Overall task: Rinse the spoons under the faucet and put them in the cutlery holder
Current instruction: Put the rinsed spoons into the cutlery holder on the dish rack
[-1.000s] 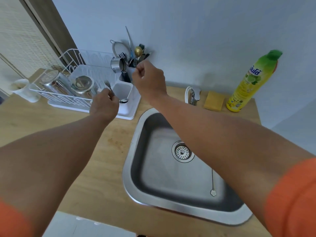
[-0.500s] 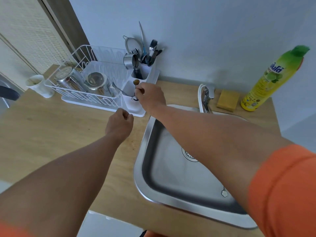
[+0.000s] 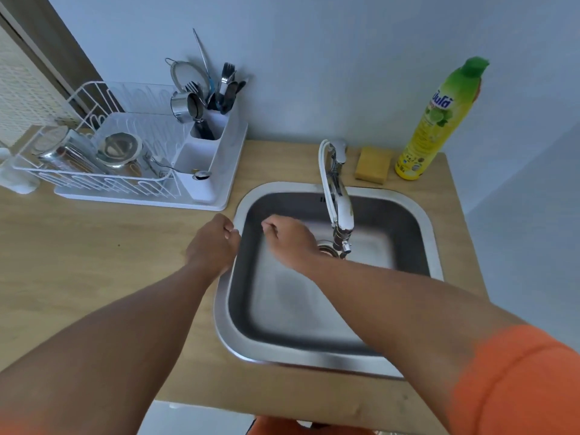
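Note:
A metal spoon (image 3: 201, 175) lies in the front compartment of the white dish rack (image 3: 142, 196), its handle running back to the left, with a small gold piece beside its bowl. Behind it stands the white cutlery holder (image 3: 221, 119) with forks and dark-handled utensils. The faucet (image 3: 340, 211) reaches over the steel sink (image 3: 314, 361); no water shows. My left hand (image 3: 215, 243) is curled into a fist at the sink's left rim. My right hand (image 3: 290, 238) is curled over the basin, left of the spout. Neither hand visibly holds anything.
Steel cups and a lid lie in the rack's wire basket (image 3: 94, 152). A yellow sponge (image 3: 373, 164) and a yellow-green dish soap bottle (image 3: 439, 120) stand behind the sink on the right. A white cup (image 3: 15, 180) sits at the far left of the wooden counter (image 3: 94, 246).
Both hands have drawn back from the dish rack to the sink. The spoon and the gold-headed piece they held now lie in the rack's front compartment. The view has tilted down.

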Action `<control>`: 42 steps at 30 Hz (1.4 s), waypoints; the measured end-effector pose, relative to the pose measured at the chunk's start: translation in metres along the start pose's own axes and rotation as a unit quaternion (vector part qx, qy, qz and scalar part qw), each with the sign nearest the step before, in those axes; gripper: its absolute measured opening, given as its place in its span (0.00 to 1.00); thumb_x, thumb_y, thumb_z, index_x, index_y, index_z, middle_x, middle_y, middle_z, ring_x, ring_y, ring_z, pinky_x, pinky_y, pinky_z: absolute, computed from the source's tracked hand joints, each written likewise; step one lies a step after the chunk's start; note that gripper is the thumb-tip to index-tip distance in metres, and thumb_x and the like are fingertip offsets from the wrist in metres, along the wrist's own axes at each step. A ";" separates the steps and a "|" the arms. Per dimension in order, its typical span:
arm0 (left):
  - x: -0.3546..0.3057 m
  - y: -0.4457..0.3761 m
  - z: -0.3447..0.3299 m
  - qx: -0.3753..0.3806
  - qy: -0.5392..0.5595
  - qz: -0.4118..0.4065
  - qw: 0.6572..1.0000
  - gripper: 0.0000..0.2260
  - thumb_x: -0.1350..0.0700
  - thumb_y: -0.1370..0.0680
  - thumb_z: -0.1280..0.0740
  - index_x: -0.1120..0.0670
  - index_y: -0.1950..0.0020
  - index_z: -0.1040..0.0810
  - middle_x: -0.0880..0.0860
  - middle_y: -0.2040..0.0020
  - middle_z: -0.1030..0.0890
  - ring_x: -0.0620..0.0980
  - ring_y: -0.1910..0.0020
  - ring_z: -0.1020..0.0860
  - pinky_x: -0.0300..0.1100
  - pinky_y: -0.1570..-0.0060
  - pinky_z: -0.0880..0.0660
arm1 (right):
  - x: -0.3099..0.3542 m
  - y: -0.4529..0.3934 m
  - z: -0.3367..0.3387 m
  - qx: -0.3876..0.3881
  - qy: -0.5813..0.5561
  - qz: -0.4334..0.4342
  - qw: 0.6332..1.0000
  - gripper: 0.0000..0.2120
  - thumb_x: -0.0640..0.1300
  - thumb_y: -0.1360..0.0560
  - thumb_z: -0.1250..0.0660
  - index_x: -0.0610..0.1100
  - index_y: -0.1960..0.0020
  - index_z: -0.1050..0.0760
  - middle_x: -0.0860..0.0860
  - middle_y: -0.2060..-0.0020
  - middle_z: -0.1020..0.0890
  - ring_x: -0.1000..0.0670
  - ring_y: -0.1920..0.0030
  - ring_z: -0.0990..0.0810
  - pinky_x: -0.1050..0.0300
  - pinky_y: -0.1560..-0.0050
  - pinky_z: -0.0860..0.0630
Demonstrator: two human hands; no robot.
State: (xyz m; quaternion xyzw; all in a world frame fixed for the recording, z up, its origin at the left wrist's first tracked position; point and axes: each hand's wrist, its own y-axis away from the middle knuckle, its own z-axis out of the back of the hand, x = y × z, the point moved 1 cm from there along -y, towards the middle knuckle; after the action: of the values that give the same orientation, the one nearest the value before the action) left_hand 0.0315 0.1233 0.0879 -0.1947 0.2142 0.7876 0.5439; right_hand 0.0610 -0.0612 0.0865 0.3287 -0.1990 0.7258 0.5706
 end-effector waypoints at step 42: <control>0.051 0.008 -0.023 0.032 -0.180 -0.129 0.975 0.31 0.44 0.17 0.60 0.52 0.15 0.49 0.49 0.15 0.51 0.49 0.16 0.55 0.53 0.19 0.58 | -0.150 0.113 0.007 0.083 0.155 -0.358 0.917 0.08 0.44 0.20 0.43 0.45 0.44 0.29 0.44 0.39 0.19 0.40 0.41 0.19 0.50 0.51 0.30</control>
State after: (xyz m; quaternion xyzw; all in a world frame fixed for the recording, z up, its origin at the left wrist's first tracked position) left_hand 0.0082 0.1476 0.0424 -0.0582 0.1110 0.7256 0.6766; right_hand -0.0258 -0.2010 -0.0044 0.3076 0.0835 0.5283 0.7870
